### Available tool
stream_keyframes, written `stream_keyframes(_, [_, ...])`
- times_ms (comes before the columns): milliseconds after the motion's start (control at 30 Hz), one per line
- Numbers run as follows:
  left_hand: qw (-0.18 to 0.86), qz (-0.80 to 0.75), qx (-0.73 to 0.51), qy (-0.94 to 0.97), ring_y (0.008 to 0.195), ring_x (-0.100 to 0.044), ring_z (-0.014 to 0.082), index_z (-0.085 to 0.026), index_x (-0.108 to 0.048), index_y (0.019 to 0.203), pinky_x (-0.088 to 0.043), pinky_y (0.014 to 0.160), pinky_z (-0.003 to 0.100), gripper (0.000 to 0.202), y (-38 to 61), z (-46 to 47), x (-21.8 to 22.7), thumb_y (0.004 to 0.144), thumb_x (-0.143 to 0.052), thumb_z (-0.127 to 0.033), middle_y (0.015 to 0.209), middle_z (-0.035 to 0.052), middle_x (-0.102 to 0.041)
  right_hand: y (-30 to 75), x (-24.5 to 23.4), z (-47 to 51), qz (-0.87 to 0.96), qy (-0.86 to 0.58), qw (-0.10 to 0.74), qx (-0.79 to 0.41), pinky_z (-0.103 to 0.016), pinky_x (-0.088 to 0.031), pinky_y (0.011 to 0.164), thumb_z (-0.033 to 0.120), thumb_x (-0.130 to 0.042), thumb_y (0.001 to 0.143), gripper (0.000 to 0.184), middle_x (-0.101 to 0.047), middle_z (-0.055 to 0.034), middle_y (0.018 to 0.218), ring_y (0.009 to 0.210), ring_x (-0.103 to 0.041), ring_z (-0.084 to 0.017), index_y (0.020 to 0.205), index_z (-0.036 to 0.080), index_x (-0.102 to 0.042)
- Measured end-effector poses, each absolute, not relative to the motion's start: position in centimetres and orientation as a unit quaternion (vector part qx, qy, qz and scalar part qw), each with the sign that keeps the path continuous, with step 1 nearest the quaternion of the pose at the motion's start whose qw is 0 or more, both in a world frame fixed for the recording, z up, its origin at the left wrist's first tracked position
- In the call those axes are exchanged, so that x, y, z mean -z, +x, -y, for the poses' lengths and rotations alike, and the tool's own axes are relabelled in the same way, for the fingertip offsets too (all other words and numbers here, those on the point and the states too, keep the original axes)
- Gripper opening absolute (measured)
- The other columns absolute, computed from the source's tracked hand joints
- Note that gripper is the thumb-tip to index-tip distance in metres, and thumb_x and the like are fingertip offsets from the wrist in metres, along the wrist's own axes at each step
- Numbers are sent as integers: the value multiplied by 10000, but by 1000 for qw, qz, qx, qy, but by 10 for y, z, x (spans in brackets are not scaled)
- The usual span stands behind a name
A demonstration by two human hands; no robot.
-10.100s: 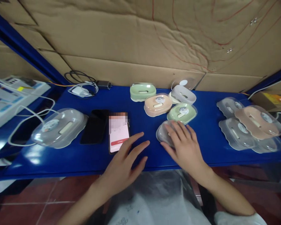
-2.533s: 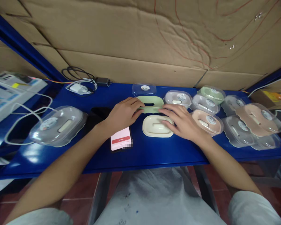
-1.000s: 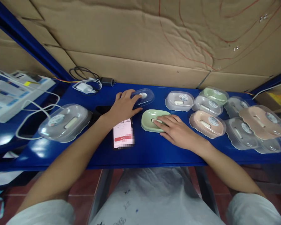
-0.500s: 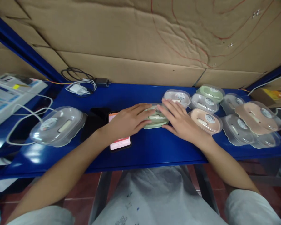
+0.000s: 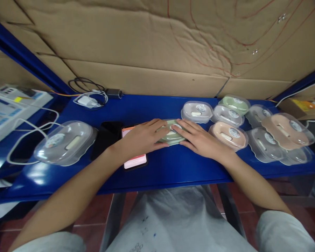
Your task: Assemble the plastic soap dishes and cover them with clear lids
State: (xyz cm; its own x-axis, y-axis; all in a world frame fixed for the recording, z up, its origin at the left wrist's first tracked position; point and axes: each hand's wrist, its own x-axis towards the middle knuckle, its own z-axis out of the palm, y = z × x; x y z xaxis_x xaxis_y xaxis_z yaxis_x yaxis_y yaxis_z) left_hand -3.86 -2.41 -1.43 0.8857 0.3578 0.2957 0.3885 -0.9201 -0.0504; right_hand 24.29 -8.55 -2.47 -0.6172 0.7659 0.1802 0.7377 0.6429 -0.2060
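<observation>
A green soap dish with a clear lid [image 5: 172,135] sits on the blue table [image 5: 157,168] in front of me. My left hand [image 5: 141,138] lies over its left side, fingers stretched flat on the lid. My right hand [image 5: 199,140] presses on its right side, fingers also laid out on the lid. Both hands touch the dish from above and hide most of it.
Several lidded soap dishes, grey [image 5: 196,111], peach [image 5: 228,134] and green [image 5: 235,103], crowd the right half. A large clear-lidded dish [image 5: 64,141] sits at left. A phone with a lit screen [image 5: 134,160] and a dark phone [image 5: 107,137] lie left of my hands. Cables and a charger [image 5: 88,99] lie at the back.
One second ago my left hand held the clear lid at the back and my right rested on the open green dish. The lid now covers the dish, both hands pressing on it.
</observation>
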Motion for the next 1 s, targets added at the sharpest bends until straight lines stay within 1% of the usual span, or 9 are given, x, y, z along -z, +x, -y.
stream_keyframes(133, [58, 203, 128, -969, 1232, -677, 336, -173, -638, 1259, -620, 844, 372, 445, -41, 25, 10, 978, -771, -492, 1315, 180, -683, 244, 22, 86, 901, -406, 137, -59, -627, -394, 1299, 336, -508, 1118, 638, -392, -122, 1748, 1647, -330, -324, 1725, 298, -313])
stream_keyframes(267, [57, 213, 119, -968, 1200, -678, 322, -167, -620, 1250, -592, 745, 321, 523, -42, 25, 8, 928, -824, -526, 1295, 169, -678, 241, 18, 87, 906, -399, 131, -46, -601, -406, 1302, 307, -474, 1130, 572, -430, -122, 1728, 1642, -342, -311, 1693, 251, -393])
stream_keyframes(400, [86, 202, 108, -970, 1170, -678, 321, -168, -619, 1277, -592, 833, 367, 481, -40, 25, 10, 976, -771, -513, 1272, 163, -687, 239, 17, 87, 911, -387, 135, -51, -583, -393, 1315, 290, -470, 1129, 537, -426, -132, 1729, 1657, -307, -305, 1660, 216, -454])
stream_keyframes(533, [112, 194, 102, -969, 1117, -691, 337, -159, -631, 1302, -584, 910, 433, 491, -39, 25, 12, 993, -741, -523, 1268, 177, -691, 238, 18, 87, 907, -394, 140, -60, -591, -387, 1319, 307, -463, 1132, 539, -427, -114, 1732, 1661, -299, -296, 1667, 250, -443])
stream_keyframes(633, [108, 200, 101, -969, 1122, -691, 341, -160, -637, 1306, -581, 923, 441, 479, -39, 24, 12, 995, -740, -509, 1277, 178, -690, 237, 18, 87, 903, -404, 137, -58, -606, -391, 1314, 317, -456, 1134, 535, -430, -108, 1730, 1657, -306, -301, 1667, 271, -443])
stream_keyframes(733, [99, 204, 99, -969, 1139, -686, 341, -166, -636, 1304, -580, 927, 437, 464, -39, 24, 11, 995, -742, -494, 1285, 172, -687, 235, 18, 89, 902, -408, 130, -52, -597, -389, 1317, 304, -459, 1131, 535, -425, -131, 1730, 1657, -302, -310, 1663, 242, -453])
stream_keyframes(800, [93, 209, 96, -969, 1163, -679, 339, -171, -633, 1304, -578, 940, 432, 454, -38, 24, 10, 996, -740, -488, 1297, 169, -682, 234, 18, 90, 903, -407, 127, -50, -596, -386, 1318, 290, -481, 1123, 567, -412, -137, 1736, 1661, -289, -315, 1684, 241, -414])
stream_keyframes(933, [91, 219, 89, -967, 1207, -661, 339, -179, -626, 1301, -572, 959, 424, 458, -38, 24, 10, 988, -747, -490, 1325, 170, -666, 233, 20, 91, 902, -408, 130, -48, -619, -378, 1316, 234, -508, 1103, 690, -374, -131, 1756, 1667, -268, -323, 1743, 281, -256])
stream_keyframes(1000, [97, 218, 88, -967, 1202, -661, 344, -171, -628, 1286, -574, 956, 430, 471, -38, 24, 11, 977, -760, -501, 1320, 175, -666, 232, 22, 92, 902, -410, 131, -44, -618, -381, 1316, 203, -490, 1101, 704, -375, -130, 1755, 1665, -271, -321, 1749, 286, -228])
